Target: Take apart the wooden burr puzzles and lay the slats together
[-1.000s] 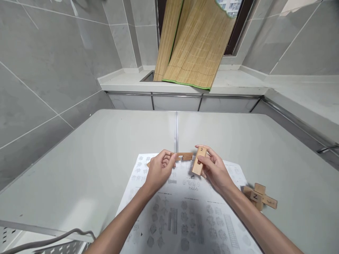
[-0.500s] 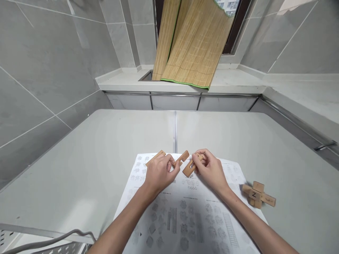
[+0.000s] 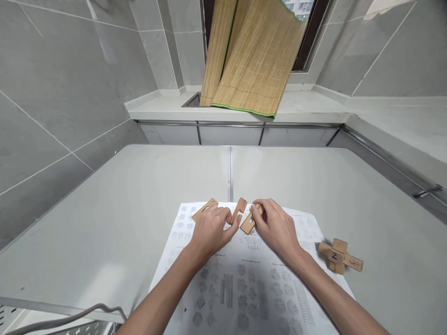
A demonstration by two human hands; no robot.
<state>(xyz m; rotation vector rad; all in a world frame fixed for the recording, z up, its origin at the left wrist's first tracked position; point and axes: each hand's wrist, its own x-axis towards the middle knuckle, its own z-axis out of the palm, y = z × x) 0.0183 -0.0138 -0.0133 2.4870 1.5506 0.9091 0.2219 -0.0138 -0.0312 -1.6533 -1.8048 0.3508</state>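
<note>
Just below frame centre, left hand (image 3: 209, 228) and right hand (image 3: 275, 228) each pinch a slanted notched wooden piece (image 3: 239, 209), fingers clamped, ends nearly meeting.

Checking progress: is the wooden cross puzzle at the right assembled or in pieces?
Assembled: the cross puzzle sits on the table with bars interlocked.

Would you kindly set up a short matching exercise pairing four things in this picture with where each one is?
Things:
1. left hand
2. right hand
3. assembled wooden cross
4. bamboo mat

Places:
a. propped at the window, lower edge on the back ledge
b. on the table, right of the printed sheet
c. fingers on the short wooden piece
d. fingers on the angled wooden piece

Pairs: 1-c, 2-d, 3-b, 4-a
</note>
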